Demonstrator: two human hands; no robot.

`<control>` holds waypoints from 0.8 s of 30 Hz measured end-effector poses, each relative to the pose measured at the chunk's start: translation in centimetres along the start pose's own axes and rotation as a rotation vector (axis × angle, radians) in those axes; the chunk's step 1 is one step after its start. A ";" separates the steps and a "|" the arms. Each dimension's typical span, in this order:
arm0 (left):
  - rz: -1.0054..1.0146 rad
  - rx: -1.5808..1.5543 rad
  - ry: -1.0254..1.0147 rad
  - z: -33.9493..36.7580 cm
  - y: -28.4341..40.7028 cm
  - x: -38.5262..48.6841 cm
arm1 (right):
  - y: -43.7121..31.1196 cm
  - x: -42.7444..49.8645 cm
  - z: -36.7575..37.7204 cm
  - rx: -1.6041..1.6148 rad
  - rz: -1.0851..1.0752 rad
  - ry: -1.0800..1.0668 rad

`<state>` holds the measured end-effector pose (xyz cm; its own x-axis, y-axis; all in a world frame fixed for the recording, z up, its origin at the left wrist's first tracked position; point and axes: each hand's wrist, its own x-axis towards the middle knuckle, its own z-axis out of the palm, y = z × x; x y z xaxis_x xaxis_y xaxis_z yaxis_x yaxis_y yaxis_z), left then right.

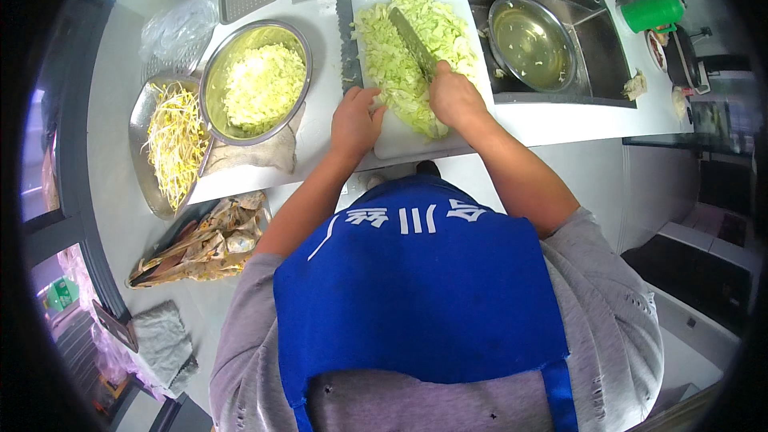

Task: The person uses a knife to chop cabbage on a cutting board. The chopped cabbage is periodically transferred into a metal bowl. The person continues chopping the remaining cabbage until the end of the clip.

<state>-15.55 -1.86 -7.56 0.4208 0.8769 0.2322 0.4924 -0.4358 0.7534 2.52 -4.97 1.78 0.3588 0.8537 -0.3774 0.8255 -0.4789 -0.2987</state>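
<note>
A white cutting board (399,147) lies before me, spread with chopped pale green cabbage (444,27). My right hand (457,96) grips a kitchen knife (413,42) by its handle. The blade points up and to the left across the cabbage, with green bits stuck to it; the handle is hidden in my fist. My left hand (355,123) is at the board's left edge, thumb and fingers apart and nothing seen between them. Left of the board, a round metal bowl (207,93) holds more finely chopped cabbage (264,87).
Bean sprouts (174,138) fill a metal tray (141,174) at the counter's left end. A cloth (258,156) lies beneath the bowl's near side. To the right, the sink (603,48) contains a metal basin of water (531,48). A green jug (653,11) lies beyond it. Below left is a lined bin (204,240).
</note>
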 end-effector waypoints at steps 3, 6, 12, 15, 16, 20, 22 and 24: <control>-0.043 0.085 -0.050 -0.1 -0.1 0.0 | 0.3 0.0 0.0 -0.050 -0.032 0.066; -0.036 0.065 -0.037 0.0 -0.2 -0.1 | 0.4 0.1 0.2 0.058 0.074 -0.006; 0.027 0.073 -0.044 0.3 -0.2 -0.2 | 1.0 0.3 -0.3 -0.003 0.010 0.095; 0.061 0.088 -0.020 0.3 0.0 -0.1 | 1.3 0.4 -0.7 0.030 0.042 -0.020; 0.040 0.078 -0.018 0.3 0.0 0.0 | 1.4 0.5 -0.8 0.005 0.003 0.021; -0.003 0.049 -0.027 0.2 0.1 -0.2 | 1.4 0.6 -0.9 -0.037 0.004 0.013; 0.029 0.049 -0.011 0.2 0.0 -0.2 | 1.3 0.6 -1.0 -0.011 0.036 -0.048; 0.088 0.043 0.024 0.4 -0.1 0.0 | 1.1 0.5 -1.2 -0.021 -0.011 0.037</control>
<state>-15.29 -1.93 -7.86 0.4454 0.8394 0.3115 0.4869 -0.5191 0.7025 4.09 -4.79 2.32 0.3652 0.8662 -0.3412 0.8384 -0.4653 -0.2840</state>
